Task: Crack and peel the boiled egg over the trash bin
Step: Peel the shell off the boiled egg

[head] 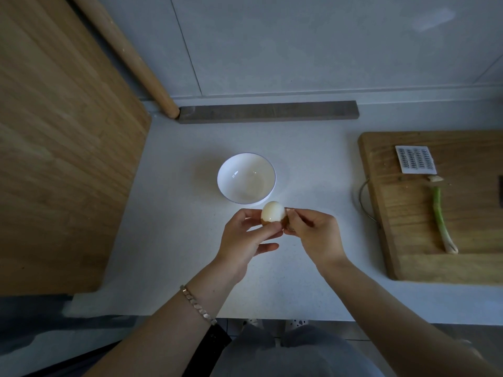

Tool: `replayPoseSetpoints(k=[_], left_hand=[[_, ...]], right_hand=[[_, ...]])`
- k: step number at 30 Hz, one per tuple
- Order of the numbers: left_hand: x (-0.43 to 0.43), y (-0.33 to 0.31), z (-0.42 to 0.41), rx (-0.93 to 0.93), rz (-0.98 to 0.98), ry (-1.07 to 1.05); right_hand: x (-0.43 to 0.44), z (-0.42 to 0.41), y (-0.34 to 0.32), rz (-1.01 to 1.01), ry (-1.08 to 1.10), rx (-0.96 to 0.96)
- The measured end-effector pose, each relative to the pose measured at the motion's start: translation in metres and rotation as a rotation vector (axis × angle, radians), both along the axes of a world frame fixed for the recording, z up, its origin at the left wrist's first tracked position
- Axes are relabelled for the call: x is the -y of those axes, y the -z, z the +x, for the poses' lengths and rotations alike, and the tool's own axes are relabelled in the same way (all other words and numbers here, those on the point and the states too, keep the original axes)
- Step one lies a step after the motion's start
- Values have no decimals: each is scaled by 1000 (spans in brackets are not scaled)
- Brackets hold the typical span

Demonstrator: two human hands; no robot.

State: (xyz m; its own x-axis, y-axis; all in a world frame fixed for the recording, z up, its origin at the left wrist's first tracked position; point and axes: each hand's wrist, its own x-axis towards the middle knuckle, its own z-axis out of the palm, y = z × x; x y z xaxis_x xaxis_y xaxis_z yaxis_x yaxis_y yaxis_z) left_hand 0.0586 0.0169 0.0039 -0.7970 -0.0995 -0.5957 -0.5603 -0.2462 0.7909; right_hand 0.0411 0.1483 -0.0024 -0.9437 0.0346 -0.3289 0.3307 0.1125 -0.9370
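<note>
A boiled egg [273, 211] is held above the white counter, just in front of an empty white bowl [246, 178]. Its upper half is bare and white; brown shell still covers the lower part. My left hand [246, 238] grips the egg from below and the left. My right hand [313, 232] pinches a piece of brown shell at the egg's right side. No trash bin can be made out; a dark shape sits at the bottom left below the counter edge.
A large wooden board [60, 137] leans at the left with a rolling pin [128, 55] behind it. At the right a cutting board [435, 213] carries a scallion [441, 221], a small grater plate [415, 159] and a scrap. A grey bar [268, 112] lies along the wall.
</note>
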Motion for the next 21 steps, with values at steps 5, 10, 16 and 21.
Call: replayPoseSetpoints(k=[5, 10, 16, 21], left_hand=[[5, 1, -1, 58, 221, -4], [6, 1, -3, 86, 288, 54], [6, -1, -7, 47, 184, 81], [6, -1, -8, 23, 168, 77]], right_hand=[[-1, -3, -1, -109, 58, 27], [-4, -5, 1, -8, 2, -3], [-3, -7, -3, 55, -99, 39], [-4, -9, -7, -120, -98, 151]])
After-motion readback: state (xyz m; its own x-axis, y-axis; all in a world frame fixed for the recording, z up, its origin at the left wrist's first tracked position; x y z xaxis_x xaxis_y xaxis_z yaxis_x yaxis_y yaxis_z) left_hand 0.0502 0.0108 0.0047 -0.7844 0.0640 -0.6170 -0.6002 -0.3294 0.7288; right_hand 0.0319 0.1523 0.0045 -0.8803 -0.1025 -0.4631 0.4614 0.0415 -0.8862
